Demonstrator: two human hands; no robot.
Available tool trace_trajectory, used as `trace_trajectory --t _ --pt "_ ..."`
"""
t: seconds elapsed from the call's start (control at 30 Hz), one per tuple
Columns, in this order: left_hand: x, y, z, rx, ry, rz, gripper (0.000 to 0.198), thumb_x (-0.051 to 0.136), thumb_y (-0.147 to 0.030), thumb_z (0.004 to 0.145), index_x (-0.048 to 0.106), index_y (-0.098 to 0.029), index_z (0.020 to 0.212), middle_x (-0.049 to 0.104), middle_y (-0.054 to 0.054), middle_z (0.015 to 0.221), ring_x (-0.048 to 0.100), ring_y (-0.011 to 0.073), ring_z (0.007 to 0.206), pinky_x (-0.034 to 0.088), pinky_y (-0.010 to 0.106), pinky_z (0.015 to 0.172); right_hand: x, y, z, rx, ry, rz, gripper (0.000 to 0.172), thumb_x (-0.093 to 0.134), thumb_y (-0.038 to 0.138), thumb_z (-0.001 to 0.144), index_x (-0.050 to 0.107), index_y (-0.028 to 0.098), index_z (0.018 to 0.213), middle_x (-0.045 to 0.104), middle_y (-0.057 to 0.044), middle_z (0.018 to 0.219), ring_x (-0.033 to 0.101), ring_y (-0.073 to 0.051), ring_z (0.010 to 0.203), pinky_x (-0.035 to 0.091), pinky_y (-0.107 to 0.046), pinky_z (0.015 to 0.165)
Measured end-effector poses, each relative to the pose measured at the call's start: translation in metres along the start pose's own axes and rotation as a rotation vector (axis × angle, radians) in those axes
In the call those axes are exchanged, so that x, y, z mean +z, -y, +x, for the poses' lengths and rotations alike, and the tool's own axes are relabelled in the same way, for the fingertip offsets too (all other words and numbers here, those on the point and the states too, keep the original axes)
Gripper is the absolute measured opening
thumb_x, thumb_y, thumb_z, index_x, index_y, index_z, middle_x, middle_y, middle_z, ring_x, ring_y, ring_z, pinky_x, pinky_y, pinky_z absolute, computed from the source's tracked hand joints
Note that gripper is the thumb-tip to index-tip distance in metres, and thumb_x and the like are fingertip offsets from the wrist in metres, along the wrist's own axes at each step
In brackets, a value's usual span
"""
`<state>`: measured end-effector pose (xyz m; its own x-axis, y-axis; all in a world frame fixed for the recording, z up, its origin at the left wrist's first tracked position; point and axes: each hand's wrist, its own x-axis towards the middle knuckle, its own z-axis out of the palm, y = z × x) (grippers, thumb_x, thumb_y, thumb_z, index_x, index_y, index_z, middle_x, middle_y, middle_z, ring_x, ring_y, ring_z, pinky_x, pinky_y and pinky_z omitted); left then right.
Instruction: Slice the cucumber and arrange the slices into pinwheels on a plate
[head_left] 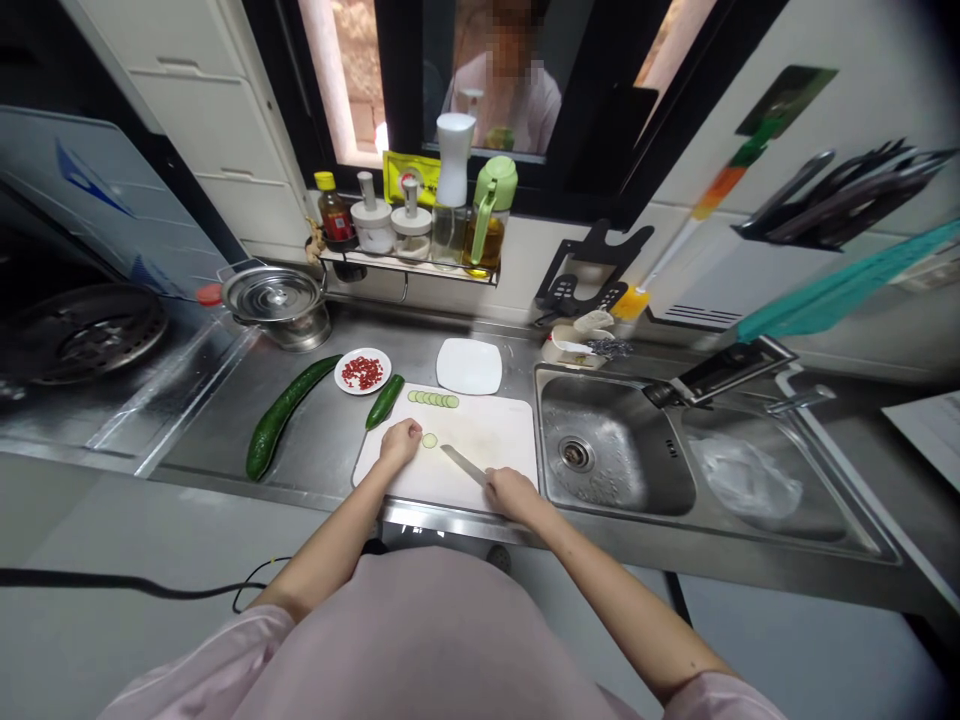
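A single camera sits on the person's head, high above the counter [225, 430], facing forward and steeply down. The left hand [400, 443] and right hand [510, 490] lie near the middle, fairly close below it. Beyond the hands it takes in the window [480, 90]; to the right of the right hand, the sink [622, 490].

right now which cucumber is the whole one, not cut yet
The long cucumber lying on the steel counter left of the chilli dish. The short piece beside the cutting board is only a cut stub.
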<state>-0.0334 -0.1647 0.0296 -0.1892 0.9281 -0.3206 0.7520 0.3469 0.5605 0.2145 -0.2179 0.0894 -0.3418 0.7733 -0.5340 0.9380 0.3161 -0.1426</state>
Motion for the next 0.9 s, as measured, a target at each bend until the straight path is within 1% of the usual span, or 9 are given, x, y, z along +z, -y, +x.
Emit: trace_trajectory --t 0.07,0.13,0.23,0.33,0.43,0.5,0.6,0.77,0.9 --pt "0.003 0.001 -0.004 0.038 -0.008 0.030 0.016 0.056 -0.023 0.083 0.067 -0.022 0.094 0.069 0.004 0.091 0.061 0.0178 0.088 0.041 0.026 0.077 0.002 -0.009 -0.001 0.021 -0.032 0.079 0.029 0.041 0.023 0.091 0.063 0.013 0.107 0.069 -0.014 0.100 0.064 -0.021 0.093 0.040 -0.025 0.073" --pt "0.008 0.000 -0.009 0.079 -0.022 0.071 0.019 0.058 -0.026 0.083 0.066 -0.020 0.099 0.067 0.006 0.094 0.060 0.0195 0.091 0.042 0.027 0.080 0.006 -0.018 0.000 0.056 -0.090 0.159 0.030 0.040 0.028 0.092 0.062 0.013 0.106 0.069 -0.013 0.098 0.064 -0.019 0.091 0.037 -0.023 0.071" --pt "0.014 -0.003 -0.015 0.109 -0.051 0.126 0.023 0.061 -0.030 0.081 0.065 -0.020 0.100 0.064 0.008 0.097 0.058 0.0221 0.096 0.041 0.029 0.085 0.013 -0.026 0.003 0.088 -0.162 0.249 0.028 0.041 0.029 0.092 0.062 0.013 0.102 0.070 -0.011 0.094 0.063 -0.017 0.086 0.035 -0.022 0.067" --pt "0.016 -0.007 -0.017 0.098 -0.068 0.139 0.020 0.061 -0.028 0.080 0.065 -0.020 0.097 0.063 0.008 0.100 0.057 0.0222 0.099 0.041 0.030 0.086 0.019 -0.027 0.005 0.099 -0.186 0.291 0.026 0.043 0.029 0.092 0.062 0.013 0.098 0.070 -0.009 0.090 0.063 -0.017 0.081 0.033 -0.022 0.064" --pt "0.014 -0.010 -0.017 0.097 -0.075 0.104 0.015 0.062 -0.024 0.079 0.064 -0.020 0.092 0.064 0.007 0.097 0.058 0.0201 0.094 0.041 0.028 0.081 0.021 -0.025 0.005 0.104 -0.183 0.324 0.024 0.044 0.029 0.092 0.062 0.014 0.098 0.070 -0.009 0.090 0.063 -0.016 0.081 0.033 -0.021 0.063" --pt "0.014 -0.012 -0.017 0.086 -0.064 0.051 0.010 0.061 -0.022 0.079 0.062 -0.020 0.089 0.065 0.004 0.091 0.058 0.0176 0.088 0.040 0.026 0.076 0.021 -0.023 0.004 0.106 -0.181 0.347 0.024 0.044 0.028 0.092 0.062 0.014 0.098 0.070 -0.009 0.090 0.062 -0.016 0.081 0.033 -0.021 0.064" --pt "0.015 -0.012 -0.016 0.037 -0.042 -0.054 0.006 0.061 -0.021 0.079 0.061 -0.021 0.085 0.066 0.000 0.083 0.058 0.0138 0.077 0.039 0.023 0.070 0.021 -0.021 0.005 0.123 -0.192 0.377 0.023 0.045 0.028 0.091 0.062 0.014 0.096 0.070 -0.009 0.088 0.062 -0.017 0.081 0.033 -0.021 0.064" --pt "0.012 -0.002 -0.016 -0.020 -0.066 -0.207 0.008 0.063 -0.019 0.075 0.063 -0.021 0.083 0.068 -0.002 0.079 0.060 0.0117 0.073 0.040 0.021 0.068 0.023 -0.024 0.008 0.123 -0.202 0.393 0.020 0.048 0.027 0.089 0.063 0.014 0.092 0.069 -0.007 0.082 0.060 -0.016 0.077 0.031 -0.021 0.063" --pt "-0.002 0.019 -0.018 -0.074 -0.103 -0.229 0.010 0.065 -0.023 0.075 0.065 -0.021 0.084 0.069 -0.002 0.079 0.060 0.0118 0.073 0.040 0.021 0.068 0.024 -0.026 0.010 0.110 -0.219 0.375 0.019 0.047 0.026 0.089 0.062 0.015 0.089 0.068 -0.007 0.078 0.059 -0.016 0.073 0.030 -0.022 0.062"
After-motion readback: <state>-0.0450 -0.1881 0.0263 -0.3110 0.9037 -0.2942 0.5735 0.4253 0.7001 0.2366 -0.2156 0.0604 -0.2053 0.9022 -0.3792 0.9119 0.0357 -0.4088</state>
